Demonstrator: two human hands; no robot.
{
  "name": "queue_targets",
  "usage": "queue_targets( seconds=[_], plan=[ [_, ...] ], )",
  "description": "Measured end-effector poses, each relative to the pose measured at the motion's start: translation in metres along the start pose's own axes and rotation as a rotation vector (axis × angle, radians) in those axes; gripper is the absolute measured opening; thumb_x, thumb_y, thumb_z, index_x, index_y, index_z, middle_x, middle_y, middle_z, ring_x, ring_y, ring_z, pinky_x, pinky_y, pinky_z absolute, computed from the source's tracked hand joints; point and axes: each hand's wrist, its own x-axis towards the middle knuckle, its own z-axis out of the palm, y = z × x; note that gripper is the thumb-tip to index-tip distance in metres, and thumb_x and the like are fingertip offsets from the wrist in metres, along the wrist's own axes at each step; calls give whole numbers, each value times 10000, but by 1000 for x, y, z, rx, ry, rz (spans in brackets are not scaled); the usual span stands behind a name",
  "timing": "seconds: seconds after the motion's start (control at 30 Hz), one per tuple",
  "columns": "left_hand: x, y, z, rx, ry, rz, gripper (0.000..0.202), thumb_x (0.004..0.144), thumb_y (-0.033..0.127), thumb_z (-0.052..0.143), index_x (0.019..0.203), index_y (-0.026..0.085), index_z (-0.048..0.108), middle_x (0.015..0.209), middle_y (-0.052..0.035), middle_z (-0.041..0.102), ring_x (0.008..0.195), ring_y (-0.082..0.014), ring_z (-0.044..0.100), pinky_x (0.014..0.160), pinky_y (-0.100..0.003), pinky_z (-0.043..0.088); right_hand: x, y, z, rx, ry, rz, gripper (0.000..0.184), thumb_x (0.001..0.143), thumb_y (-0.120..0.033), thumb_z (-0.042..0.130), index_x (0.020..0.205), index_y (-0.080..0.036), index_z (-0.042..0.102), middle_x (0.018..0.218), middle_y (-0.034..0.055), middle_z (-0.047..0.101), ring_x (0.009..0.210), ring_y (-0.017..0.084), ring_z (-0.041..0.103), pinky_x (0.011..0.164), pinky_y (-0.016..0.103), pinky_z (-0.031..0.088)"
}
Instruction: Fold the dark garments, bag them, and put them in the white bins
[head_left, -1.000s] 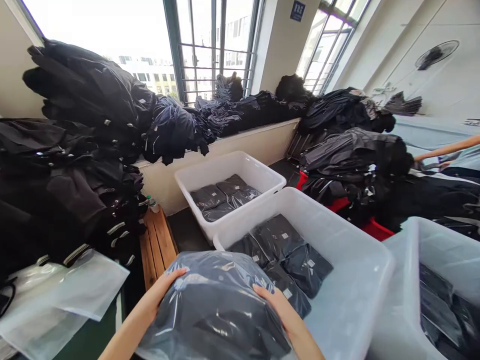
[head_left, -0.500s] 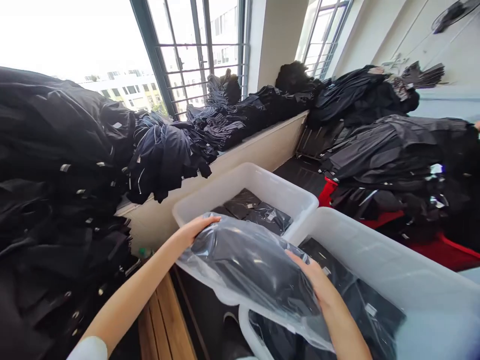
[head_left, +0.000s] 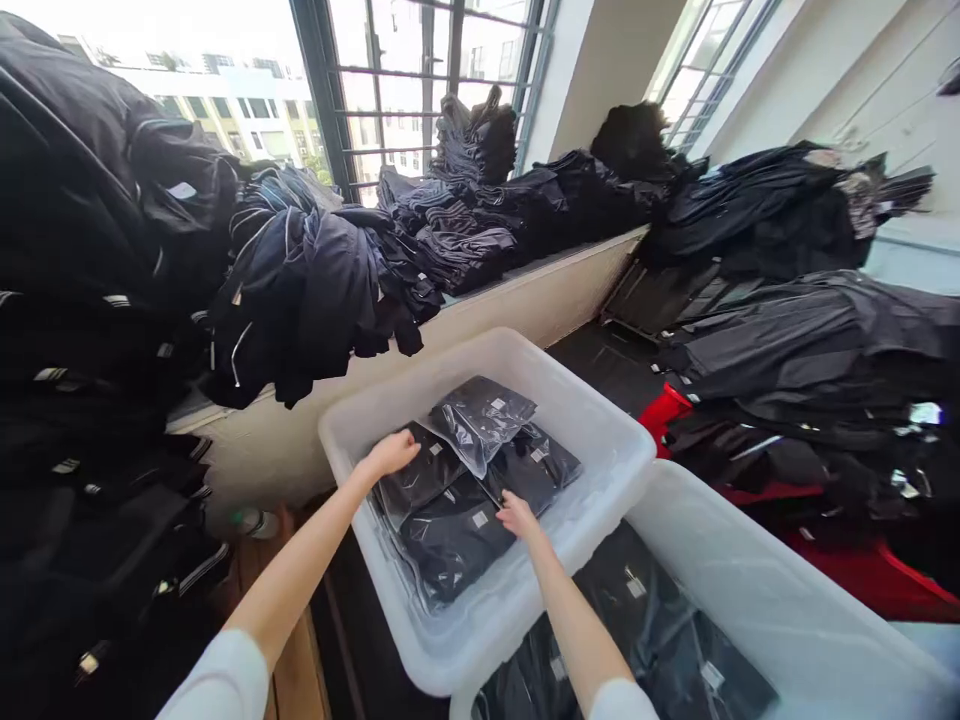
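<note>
Both my arms reach into the far white plastic bin [head_left: 609, 432]. A dark garment in a clear plastic bag [head_left: 448, 530] lies on top of other bagged garments inside it. My left hand [head_left: 390, 455] rests on the bag's far left corner, fingers curled down onto it. My right hand [head_left: 517, 514] presses its right edge with bent fingers. Another bagged garment [head_left: 480, 420] lies tilted at the back of the bin.
A second white bin [head_left: 765, 610] with bagged dark garments stands nearer, at the lower right. Piles of loose dark clothing [head_left: 315, 290] cover the window ledge, the left side and the right. A red crate [head_left: 862, 570] shows under the right piles. A wooden bench [head_left: 296, 660] is below left.
The bagged garment went from in front of me, over the near bin, forward and down into the far bin. Both hands have stayed on it. My view moved closer to the window.
</note>
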Motion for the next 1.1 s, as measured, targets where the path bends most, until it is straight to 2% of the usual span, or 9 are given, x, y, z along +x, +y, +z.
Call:
queue_targets(
  seconds=[0.1, 0.17, 0.3, 0.43, 0.57, 0.73, 0.83, 0.97, 1.1],
  plan=[
    [-84, -103, 72, -96, -161, -167, 105, 813, 232, 464, 745, 171, 515, 738, -28, 667, 631, -140, 627, 582, -227, 452, -32, 93, 59, -125, -201, 172, 290, 764, -441, 556, 797, -153, 570, 705, 53, 666, 640, 151, 661, 615, 249, 473],
    [-159, -176, 127, -191, -177, -346, 125, 827, 254, 425, 742, 180, 478, 641, -1, 629, 492, -124, 572, 481, -219, 403, -63, 155, 97, -274, -464, 281, 161, 774, -324, 550, 791, -164, 554, 658, 6, 654, 540, 100, 623, 545, 198, 420],
    [-328, -289, 246, -501, 97, -872, 236, 856, 280, 370, 630, 212, 384, 422, 52, 461, 417, -134, 512, 456, -218, 349, -124, 236, 150, -576, -728, 311, 118, 819, -290, 482, 788, -177, 493, 491, -42, 570, 365, 75, 499, 424, 180, 295],
    [-486, -331, 345, -583, 317, -1293, 310, 858, 259, 348, 551, 215, 348, 382, 34, 440, 459, -168, 562, 477, -238, 365, -166, 251, 205, -888, -1065, 152, 180, 846, -350, 435, 827, -179, 489, 519, -20, 596, 370, 93, 507, 417, 190, 320],
    [-599, -319, 416, -780, 527, -1441, 278, 857, 310, 375, 592, 227, 351, 423, 45, 476, 421, -153, 528, 476, -242, 365, -210, 263, 290, -1184, -1241, -126, 289, 856, -403, 416, 709, -170, 502, 490, -6, 569, 391, 105, 513, 459, 220, 386],
    [-689, -307, 450, -788, 974, -1305, 262, 734, 369, 538, 593, 216, 378, 538, 39, 543, 571, -151, 567, 608, -250, 410, -312, 340, 400, -1294, -1406, -549, 226, 805, -376, 498, 681, -188, 524, 558, -8, 588, 548, 131, 564, 569, 238, 405],
    [-740, -327, 447, -933, 1059, -1188, 265, 697, 432, 549, 593, 203, 464, 547, 18, 563, 590, -166, 571, 618, -266, 414, -384, 409, 442, -1263, -1416, -746, 185, 803, -335, 460, 709, -195, 536, 646, 11, 616, 647, 160, 584, 627, 260, 411],
    [-802, -361, 448, -1077, 1023, -1066, 305, 662, 486, 577, 620, 188, 524, 551, 1, 588, 537, -157, 560, 581, -266, 410, -455, 485, 468, -1203, -1349, -896, 257, 836, -351, 357, 794, -200, 561, 802, 42, 656, 775, 191, 607, 704, 290, 436],
    [-849, -376, 469, -1231, 1024, -1111, 466, 677, 646, 492, 607, 187, 531, 552, -23, 608, 483, -151, 544, 523, -263, 393, -484, 523, 469, -1231, -1283, -968, 335, 848, -356, 310, 884, -190, 599, 874, 76, 675, 829, 215, 626, 762, 328, 465]
  ],
)
